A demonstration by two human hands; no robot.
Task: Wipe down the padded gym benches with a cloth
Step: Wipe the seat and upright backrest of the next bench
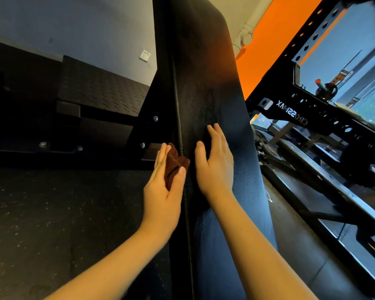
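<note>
Flatly, right hand (214, 167) presses the bench pad (206, 83) — left hand (162, 191) pinches brown cloth (173, 167) at its seam, orange wall (268, 50) behind.

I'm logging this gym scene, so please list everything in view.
pad: one, black, centre, running up the frame
cloth: one, brown, at the pad's left edge
bolts: at least four, silver, on the dark frame left of the pad
socket: one, white, on the grey wall, upper left
rack: one, black with holes, right
panel: one, orange, upper right behind the rack
floor: dark, speckled, lower left
left hand: holds the cloth between thumb and fingers against the pad's edge
right hand: rests flat on the pad's face
</note>
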